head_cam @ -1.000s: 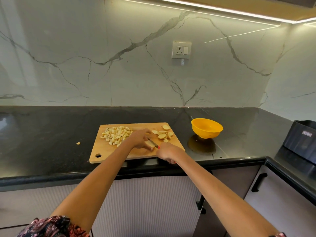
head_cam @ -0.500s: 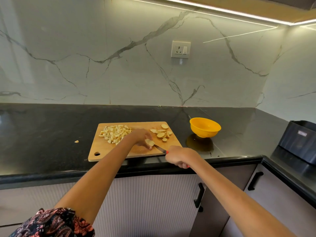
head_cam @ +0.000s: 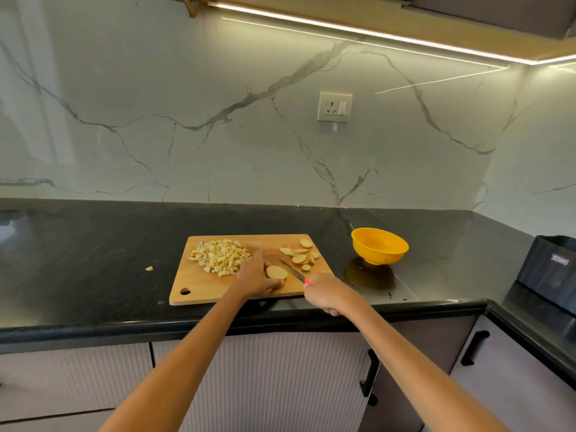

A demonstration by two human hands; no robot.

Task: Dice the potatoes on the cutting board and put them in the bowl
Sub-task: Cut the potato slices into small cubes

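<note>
- Two hands are on the job: the left hand [head_cam: 258,275] curls its fingers round a slice [head_cam: 276,272] and holds it on the board [head_cam: 193,286]; the right hand [head_cam: 324,294] is closed round the red handle of a knife [head_cam: 291,270].
- One risk stands out, I judge: the blade lies just beside the left fingertips, its tip past the slice, so a quick stroke could nick them.
- The slice looks flat, pale and oval with a thin brown rim; a cut face of that kind is probably damp and slick, and could skid under the blade.
- More slices [head_cam: 300,255], round and overlapping, lie beyond the knife, away from the left fingers and untouched.
- Many small cubes make a pile [head_cam: 221,255] just beyond the left knuckles; an elbow or wrist sweep could scatter them. One scrap [head_cam: 149,268] already lies off the board on the counter [head_cam: 78,244].
- The board is smooth light wood with rounded corners and a hanging hole; on the glossy black stone counter it might slide when pressed.
- The bowl [head_cam: 379,249], yellow, round and likely light plastic, stands well apart to the right of the right hand; no dice are seen in it yet, and carrying them across could spill some.
</note>
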